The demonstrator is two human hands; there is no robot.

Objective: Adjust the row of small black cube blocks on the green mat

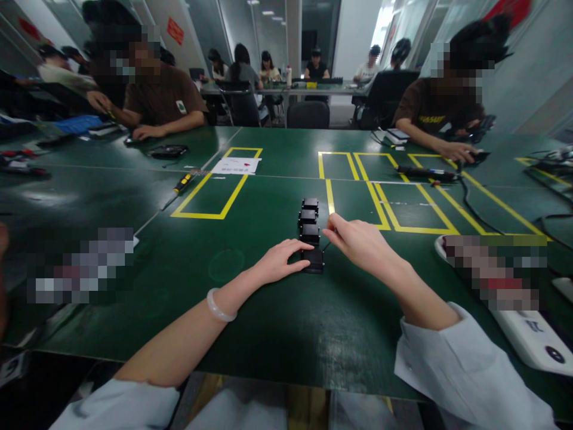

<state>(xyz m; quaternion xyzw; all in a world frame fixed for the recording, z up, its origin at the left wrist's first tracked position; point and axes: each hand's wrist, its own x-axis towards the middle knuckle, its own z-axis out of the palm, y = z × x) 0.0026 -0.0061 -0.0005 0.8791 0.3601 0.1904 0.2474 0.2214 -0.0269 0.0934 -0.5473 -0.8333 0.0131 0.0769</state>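
Observation:
A row of small black box-shaped blocks runs away from me down the middle of the green table point(268, 322). My left hand point(284, 261), with a pale bracelet at the wrist, steadies the nearest block point(314, 261) between thumb and fingers. In a closed grip, my right hand point(358, 239) has a thin dark rod-like tool point(327, 243) that slants down toward that block's right side; its exact kind is too small to tell. Behind it stand more blocks, among them one point(310, 233) just past my left fingertips.
Yellow tape rectangles point(224, 215) mark the table on both sides. A yellow-black screwdriver point(183, 183) and a paper sheet point(236, 165) lie to the left. White-edged devices flank me, one a power bank-like slab point(532, 334). Two people sit opposite, handling things, with cables at right.

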